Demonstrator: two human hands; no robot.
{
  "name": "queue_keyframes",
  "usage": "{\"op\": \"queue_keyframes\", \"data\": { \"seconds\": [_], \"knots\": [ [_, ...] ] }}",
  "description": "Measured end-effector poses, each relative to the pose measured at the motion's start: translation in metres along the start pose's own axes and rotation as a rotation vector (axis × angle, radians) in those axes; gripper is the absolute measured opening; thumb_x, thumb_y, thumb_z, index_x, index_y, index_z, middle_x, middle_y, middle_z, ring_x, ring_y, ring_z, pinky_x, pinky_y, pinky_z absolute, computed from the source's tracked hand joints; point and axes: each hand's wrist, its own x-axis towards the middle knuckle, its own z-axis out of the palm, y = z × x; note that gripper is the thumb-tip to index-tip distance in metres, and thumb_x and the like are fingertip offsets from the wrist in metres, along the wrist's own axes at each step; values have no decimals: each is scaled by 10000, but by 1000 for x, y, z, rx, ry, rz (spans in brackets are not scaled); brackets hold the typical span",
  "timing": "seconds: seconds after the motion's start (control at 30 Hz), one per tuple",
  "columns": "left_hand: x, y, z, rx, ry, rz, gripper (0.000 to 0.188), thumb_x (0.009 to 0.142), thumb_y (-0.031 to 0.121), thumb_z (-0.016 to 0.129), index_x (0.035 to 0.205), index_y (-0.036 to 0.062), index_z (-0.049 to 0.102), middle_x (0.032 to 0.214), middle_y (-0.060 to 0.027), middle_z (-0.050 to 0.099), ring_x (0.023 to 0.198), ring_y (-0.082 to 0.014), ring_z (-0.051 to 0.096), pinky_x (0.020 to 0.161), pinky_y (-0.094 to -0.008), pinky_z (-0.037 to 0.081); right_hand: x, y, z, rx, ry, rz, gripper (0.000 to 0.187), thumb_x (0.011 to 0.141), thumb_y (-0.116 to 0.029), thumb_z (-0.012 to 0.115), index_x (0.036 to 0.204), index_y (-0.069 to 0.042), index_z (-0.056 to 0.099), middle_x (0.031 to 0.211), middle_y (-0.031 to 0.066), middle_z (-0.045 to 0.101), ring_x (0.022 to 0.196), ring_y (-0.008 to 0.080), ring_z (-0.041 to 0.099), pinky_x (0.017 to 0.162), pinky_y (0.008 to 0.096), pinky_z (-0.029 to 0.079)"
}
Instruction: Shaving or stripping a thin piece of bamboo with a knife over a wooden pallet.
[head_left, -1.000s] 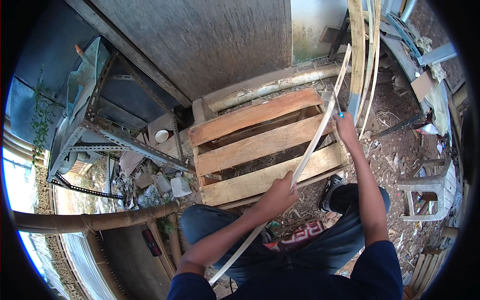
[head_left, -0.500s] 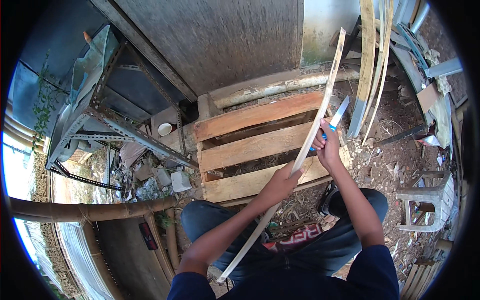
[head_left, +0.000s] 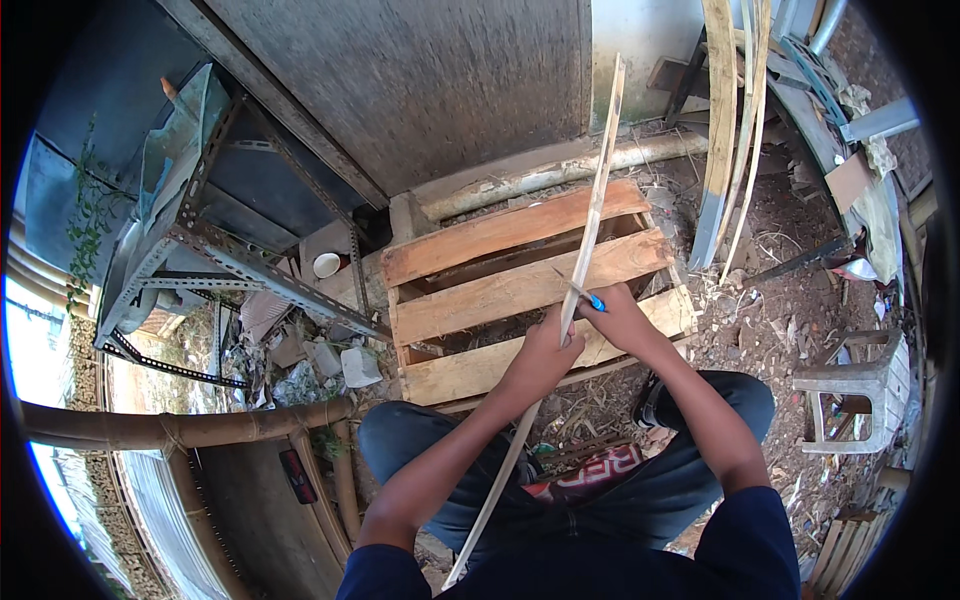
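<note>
A long thin wooden strip (head_left: 594, 205) slants from my lap up over a slatted wooden crate (head_left: 510, 293). My left hand (head_left: 541, 358) is closed around the strip near its middle. Just above it, my right hand (head_left: 618, 318) grips a knife (head_left: 597, 302) by its blue handle. The blade crosses the strip and points up and left; it shows nearly edge-on, so I cannot tell how deep it touches. Both hands are close together over the crate's near slats, and my right fingers are partly hidden.
Several long strips (head_left: 722, 120) lean upright at the far right. A pale plastic stool (head_left: 858, 390) stands on the littered ground at right. On the left are a perforated metal frame (head_left: 270, 283), a white cup (head_left: 327, 265) and a bamboo pole (head_left: 180, 420).
The knife has come down and left, from beside the strip to across it, near my left hand. The strip's upper end has swung left, and my left hand has risen slightly.
</note>
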Motion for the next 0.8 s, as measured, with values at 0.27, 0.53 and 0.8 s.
{"op": "queue_keyframes", "data": {
  "seconds": [0.27, 0.53, 0.8],
  "knots": [
    [-13, 2, 17, 230, -87, -137, 252, 866, 138, 570, 971, -50, 438, 666, -221, 563, 616, -361, 601, 582, -450, 460, -10, -8, -1, -293, 87, 14, 227, 790, -169, 569, 682, 19, 638, 669, 266, 579, 682, 449, 577, 657, 495, 470],
    [-12, 6, 13, 246, -143, -112, 293, 867, 160, 582, 990, -44, 412, 658, -242, 573, 635, -398, 619, 594, -474, 470, 0, 0, -23, -135, 166, 218, 334, 824, -200, 580, 672, 98, 577, 646, 312, 530, 692, 473, 558, 648, 491, 445],
    [-14, -2, 17, 287, -190, -199, 380, 867, 226, 601, 1002, -77, 415, 713, -280, 588, 697, -416, 633, 620, -471, 491, 4, 13, 3, -137, 70, 214, 341, 824, -197, 584, 670, 107, 577, 644, 325, 530, 700, 474, 573, 655, 492, 458]
  ]
}}
